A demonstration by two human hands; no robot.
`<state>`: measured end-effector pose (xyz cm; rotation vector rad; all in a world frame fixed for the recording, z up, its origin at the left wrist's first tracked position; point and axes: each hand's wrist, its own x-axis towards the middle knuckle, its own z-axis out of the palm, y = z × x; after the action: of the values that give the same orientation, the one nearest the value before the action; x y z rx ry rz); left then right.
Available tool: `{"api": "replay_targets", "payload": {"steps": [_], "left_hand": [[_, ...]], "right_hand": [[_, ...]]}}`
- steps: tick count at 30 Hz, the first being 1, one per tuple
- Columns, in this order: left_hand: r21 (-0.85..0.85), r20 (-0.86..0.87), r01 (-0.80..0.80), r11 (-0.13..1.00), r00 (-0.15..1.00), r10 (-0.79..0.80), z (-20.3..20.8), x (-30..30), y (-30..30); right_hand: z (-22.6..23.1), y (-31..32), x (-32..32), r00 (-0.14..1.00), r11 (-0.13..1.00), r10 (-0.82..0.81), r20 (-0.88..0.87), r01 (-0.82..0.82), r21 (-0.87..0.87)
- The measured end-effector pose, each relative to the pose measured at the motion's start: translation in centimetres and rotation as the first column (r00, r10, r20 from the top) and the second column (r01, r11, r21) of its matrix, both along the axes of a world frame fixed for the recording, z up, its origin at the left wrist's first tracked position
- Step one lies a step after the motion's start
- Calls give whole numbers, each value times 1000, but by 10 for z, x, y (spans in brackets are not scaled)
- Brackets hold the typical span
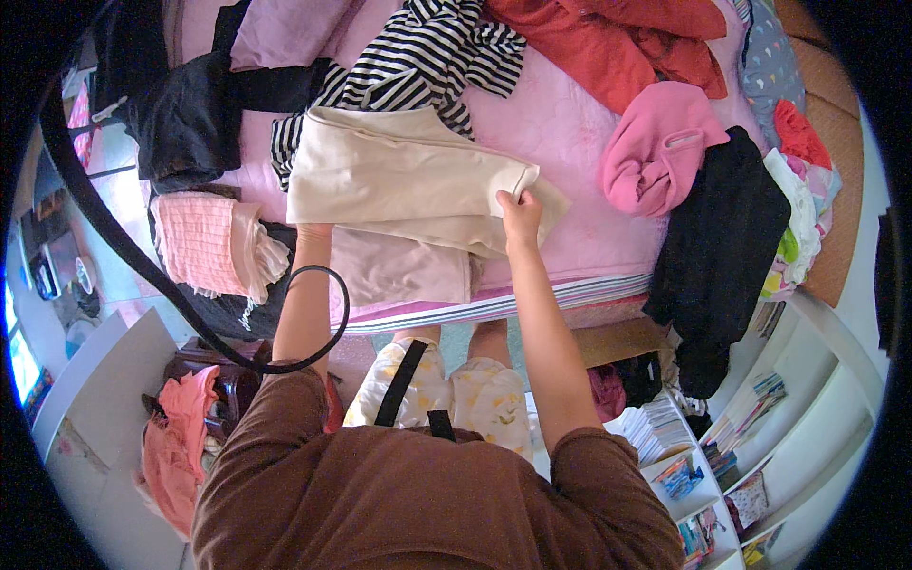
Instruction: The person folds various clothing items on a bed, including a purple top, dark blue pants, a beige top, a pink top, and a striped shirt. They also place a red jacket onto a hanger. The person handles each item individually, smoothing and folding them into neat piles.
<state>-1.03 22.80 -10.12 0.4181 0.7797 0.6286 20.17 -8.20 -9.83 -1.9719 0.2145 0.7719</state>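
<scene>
Cream trousers (389, 176), folded lengthwise, stretch across the bed in front of me. My right hand (519, 215) pinches their narrow right end, thumb on top near the hem. At the wide left end, my left hand (315, 229) reaches beneath the cloth, which hides its fingers. Under the trousers' near edge lies a folded pale pinkish-beige garment (399, 266). A black-and-white striped top (408, 57) is spread just beyond, partly covered by the trousers.
Left on the pink bed (570, 171) are black clothes (190, 123) and a folded peach ruffled cloth (204, 237). Right are red clothing (608, 47), a pink garment (655, 152) and a black garment (727, 256) hanging over the edge. White bookshelves (817, 399) stand lower right.
</scene>
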Motion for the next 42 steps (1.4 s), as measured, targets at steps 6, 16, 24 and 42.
{"api": "replay_targets", "payload": {"steps": [6, 16, 24, 42], "left_hand": [[-41, 302, -39, 998, 952, 50, -27, -38, 8], [-75, 332, 28, 997, 943, -1, 47, -8, 1], [102, -382, 553, 827, 789, -481, 78, 42, -187], [253, -938, 916, -313, 154, -309, 70, 86, -300]], "right_hand": [[83, 10, -34, 865, 817, -287, -411, 445, 367], [107, 55, -62, 996, 864, 85, -10, -68, 498], [48, 55, -62, 602, 483, -165, -781, 740, 468], [17, -85, -5, 917, 955, 9, 398, 110, -274]]}}
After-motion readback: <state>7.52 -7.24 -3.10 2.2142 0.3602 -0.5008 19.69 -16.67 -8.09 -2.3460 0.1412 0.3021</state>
